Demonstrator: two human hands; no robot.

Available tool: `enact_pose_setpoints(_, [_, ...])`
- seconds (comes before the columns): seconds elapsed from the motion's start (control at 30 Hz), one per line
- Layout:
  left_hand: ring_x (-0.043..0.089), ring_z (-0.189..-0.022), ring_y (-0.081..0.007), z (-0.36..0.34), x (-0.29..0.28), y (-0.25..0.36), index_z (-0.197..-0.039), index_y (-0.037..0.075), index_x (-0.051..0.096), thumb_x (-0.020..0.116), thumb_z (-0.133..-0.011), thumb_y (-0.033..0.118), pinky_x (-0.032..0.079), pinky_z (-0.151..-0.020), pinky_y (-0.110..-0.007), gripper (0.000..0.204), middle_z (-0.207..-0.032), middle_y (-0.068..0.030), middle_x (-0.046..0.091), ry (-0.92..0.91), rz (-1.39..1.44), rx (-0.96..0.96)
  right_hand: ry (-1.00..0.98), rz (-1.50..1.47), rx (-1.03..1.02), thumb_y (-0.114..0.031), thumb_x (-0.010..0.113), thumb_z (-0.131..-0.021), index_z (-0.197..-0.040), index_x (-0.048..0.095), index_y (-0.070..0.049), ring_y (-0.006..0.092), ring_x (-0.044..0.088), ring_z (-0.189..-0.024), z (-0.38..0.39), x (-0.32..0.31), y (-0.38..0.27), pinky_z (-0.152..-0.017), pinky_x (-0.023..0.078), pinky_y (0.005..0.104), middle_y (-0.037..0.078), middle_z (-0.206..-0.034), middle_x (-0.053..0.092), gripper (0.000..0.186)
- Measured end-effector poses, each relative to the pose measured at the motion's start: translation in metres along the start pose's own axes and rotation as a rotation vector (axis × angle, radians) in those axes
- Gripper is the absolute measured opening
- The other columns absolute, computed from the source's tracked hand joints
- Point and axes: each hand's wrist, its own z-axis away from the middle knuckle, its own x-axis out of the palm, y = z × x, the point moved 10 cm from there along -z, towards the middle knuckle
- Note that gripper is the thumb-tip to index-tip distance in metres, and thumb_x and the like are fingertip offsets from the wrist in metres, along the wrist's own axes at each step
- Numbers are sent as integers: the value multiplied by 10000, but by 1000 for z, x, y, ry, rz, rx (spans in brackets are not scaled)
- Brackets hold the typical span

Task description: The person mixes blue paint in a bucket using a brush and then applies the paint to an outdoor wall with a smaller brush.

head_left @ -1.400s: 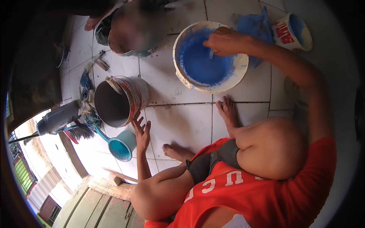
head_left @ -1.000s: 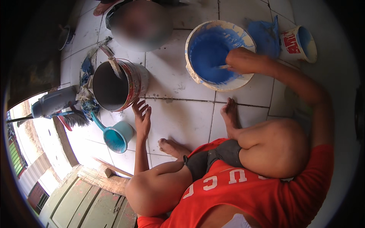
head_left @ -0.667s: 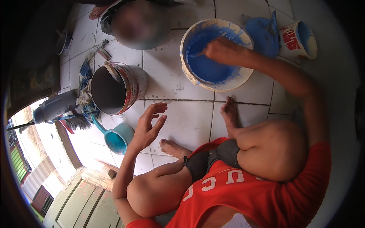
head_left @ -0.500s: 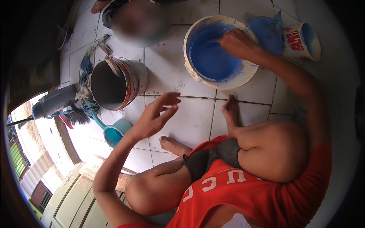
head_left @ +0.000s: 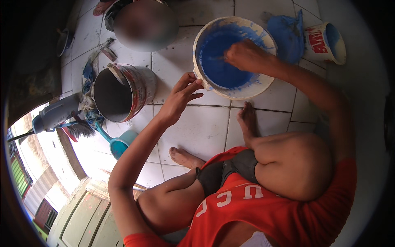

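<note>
Blue liquid fills much of a cream bucket, whose inside and rim are splashed with it. My right hand is closed over that bucket on a pale stick, mostly hidden, that dips into the liquid. At the bucket's left rim my left hand touches the lip with its fingertips, fingers somewhat apart. Just left of this hand stands a metal bucket with dark contents and a paint-crusted piece across its rim.
A teal dipper, rags and a broom lie left. A blurred round container and another person's foot are at the top; a blue-stained bag and small tub lie upper right. My bare feet rest on tiles.
My left hand has moved up and rightward from beside the metal bucket to the cream bucket's rim. My right hand has shifted back and forth within that bucket, still gripping the stick.
</note>
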Motion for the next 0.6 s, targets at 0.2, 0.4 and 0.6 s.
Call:
enact_pose_setpoints(0.2, [495,-1157,-181,-8,4,0,-1204,75,455,526,-972,360,407,-1017,-369,374,-1196,-88,500,25,9,73,67,186,85,-65,677,-675,-701,680,-2,321,666,-682,26,-14,26,-619,539,394,169,-701,651,68])
enact_pose_setpoints(0.4, [506,-1137,-176,-7,0,-7,-1176,98,459,533,-971,359,417,-1021,-363,340,-1167,-65,511,29,75,75,-180,-28,59,-126,684,-772,-712,682,2,318,669,-685,27,3,-10,-628,538,398,173,-700,650,142])
enact_pose_setpoints(0.6, [514,-1128,-172,-6,-2,-6,-1176,98,457,524,-977,349,424,-1018,-366,328,-1189,-69,513,58,60,76,49,77,156,-128,678,-786,-742,700,-9,317,672,-712,15,-7,17,-635,537,394,175,-723,655,128])
